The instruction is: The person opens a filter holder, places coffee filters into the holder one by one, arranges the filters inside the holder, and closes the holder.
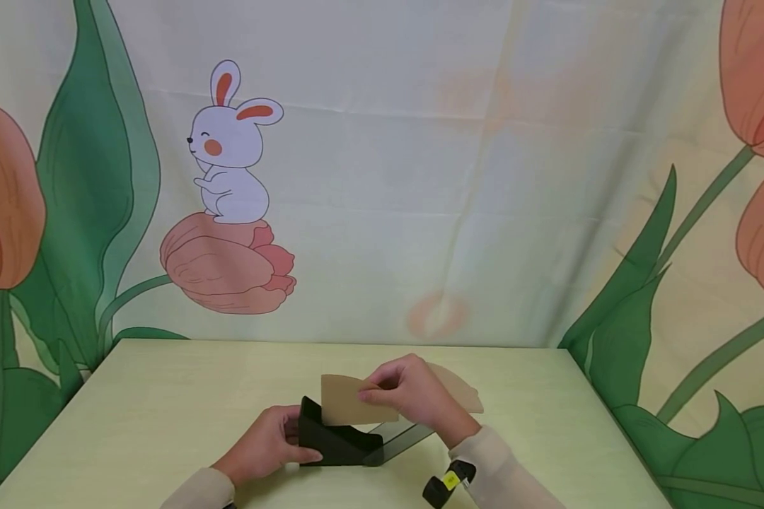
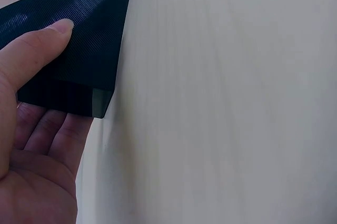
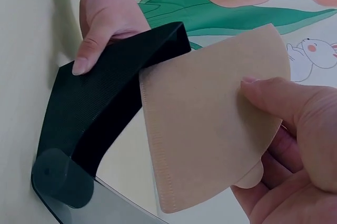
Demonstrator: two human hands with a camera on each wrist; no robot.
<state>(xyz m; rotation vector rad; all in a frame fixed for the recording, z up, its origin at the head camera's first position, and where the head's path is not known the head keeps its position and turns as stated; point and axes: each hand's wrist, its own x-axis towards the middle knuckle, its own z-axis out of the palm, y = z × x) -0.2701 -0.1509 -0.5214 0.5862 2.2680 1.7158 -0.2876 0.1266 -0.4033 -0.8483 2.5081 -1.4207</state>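
Observation:
My left hand point(image 1: 264, 442) grips a black filter holder point(image 1: 340, 442) by its closed end, thumb on the near side and fingers behind. The holder stands on the table with its clear lid point(image 1: 410, 438) swung out to the right. With my right hand point(image 1: 414, 396) I pinch a brown paper coffee filter point(image 3: 210, 124) between thumb and fingers. Its crimped edge overlaps the holder's open top in the right wrist view. Another brown paper filter point(image 1: 458, 389) shows behind my right wrist, partly hidden by it.
The pale wood-grain table point(image 1: 184, 396) runs back to a printed cloth point(image 1: 369, 177) with a rabbit and tulips. A black wrist device with a yellow mark point(image 1: 450, 481) hangs at my right sleeve, low over the table.

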